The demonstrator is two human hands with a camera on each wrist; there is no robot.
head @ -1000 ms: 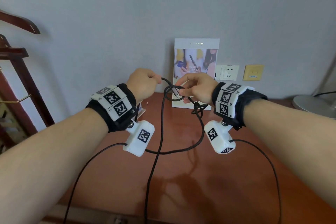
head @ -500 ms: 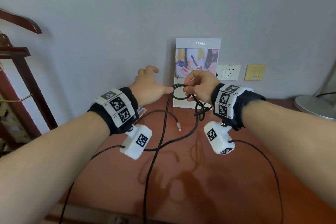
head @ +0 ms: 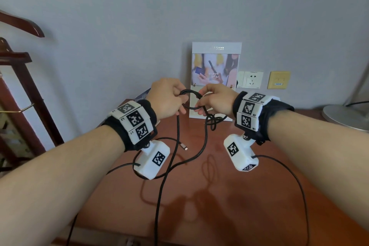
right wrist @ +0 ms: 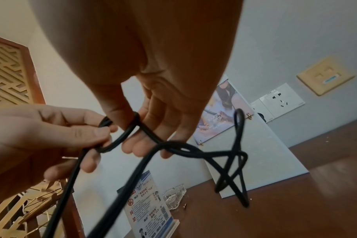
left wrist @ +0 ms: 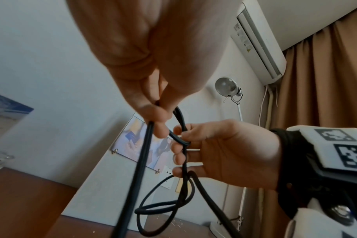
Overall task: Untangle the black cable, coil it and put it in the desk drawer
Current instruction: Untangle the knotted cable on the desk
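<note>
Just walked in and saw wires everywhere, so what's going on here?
A person is working a tangled black cable above a wooden desk. The left hand and right hand each pinch one side of a small loop. Below the right hand hangs a knot of crossed strands, not yet undone. One metal plug lies on the desk. Nothing is coiled yet, and no drawer shows.

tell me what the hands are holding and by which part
Both hold the black cable. The left hand pinches the left side of a small raised loop; the right hand grips its right side, above the tangle.
</note>
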